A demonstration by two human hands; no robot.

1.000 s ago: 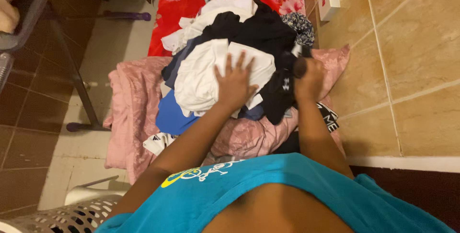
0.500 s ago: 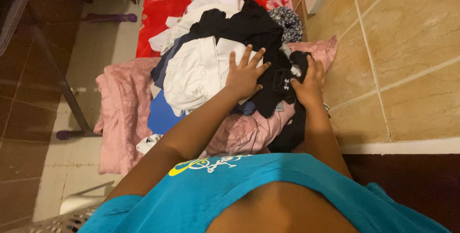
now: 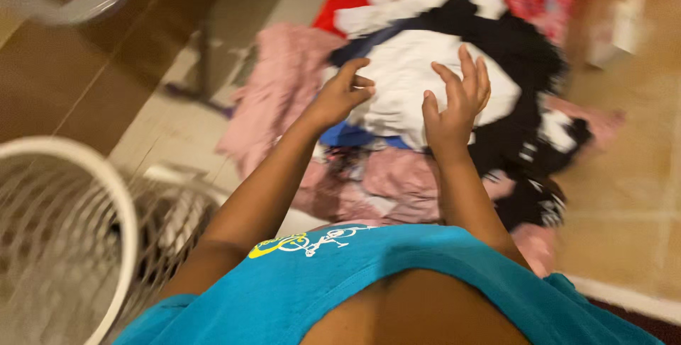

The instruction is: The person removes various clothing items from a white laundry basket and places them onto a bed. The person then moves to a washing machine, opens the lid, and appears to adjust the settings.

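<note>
White garment (image 3: 418, 75): top of heap, soft, light, limp; likely best gathered by bunched fold. Left hand (image 3: 340, 95) fingers curled, grip unclear through blur; right hand (image 3: 454, 100) spread, empty, above it.

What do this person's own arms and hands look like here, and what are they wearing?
Both arms are bare from shoulder to fingertips: no long sleeves, gloves, watch or rings that I can make out, though the frame is blurred. The left hand and right hand are uncovered. The person wears a teal sleeveless top with a small yellow and white graphic at the chest.
</note>
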